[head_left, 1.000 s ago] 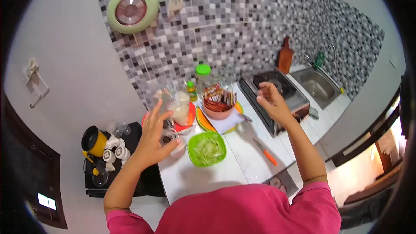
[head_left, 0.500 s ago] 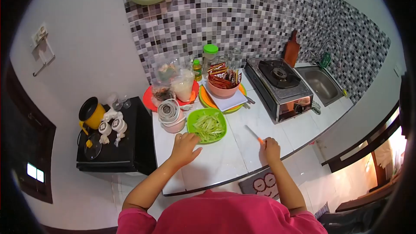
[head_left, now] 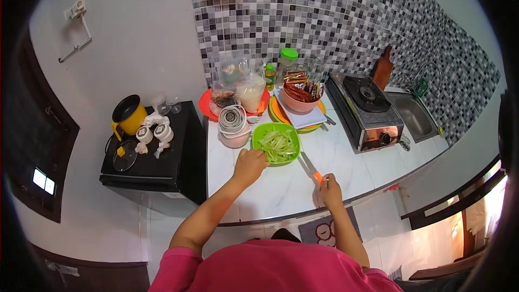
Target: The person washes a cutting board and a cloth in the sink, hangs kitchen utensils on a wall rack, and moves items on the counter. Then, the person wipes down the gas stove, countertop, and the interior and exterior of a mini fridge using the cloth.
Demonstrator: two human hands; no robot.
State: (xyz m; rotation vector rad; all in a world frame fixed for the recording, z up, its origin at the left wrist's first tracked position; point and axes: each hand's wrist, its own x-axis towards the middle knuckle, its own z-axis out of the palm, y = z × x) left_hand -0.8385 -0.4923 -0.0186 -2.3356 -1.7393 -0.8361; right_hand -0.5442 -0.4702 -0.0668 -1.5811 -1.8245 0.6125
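Observation:
In front of me a green bowl (head_left: 295,155) holds pale green vegetable strips (head_left: 277,145), cut thin. My left hand (head_left: 250,166) is at its near left rim, fingers curled over the edge; their tips are partly hidden. My right hand (head_left: 330,190) is closed around the orange handle of a knife (head_left: 310,165). The blade points up and to the left, its tip close to the bowl's right side, above the white tiled counter (head_left: 286,192).
Behind the bowl stand a pink bowl of sachets (head_left: 300,106) on stacked plates, a pink pot (head_left: 234,139) and a red plate (head_left: 204,103) with plastic bags. A gas stove (head_left: 373,113) and sink (head_left: 413,116) lie to the right. A black cabinet (head_left: 143,173) is at left.
The view has shifted, so the counter things appear farther right. My right hand has brought the knife left, closer to the green bowl. My left hand has drawn in against the bowl's rim.

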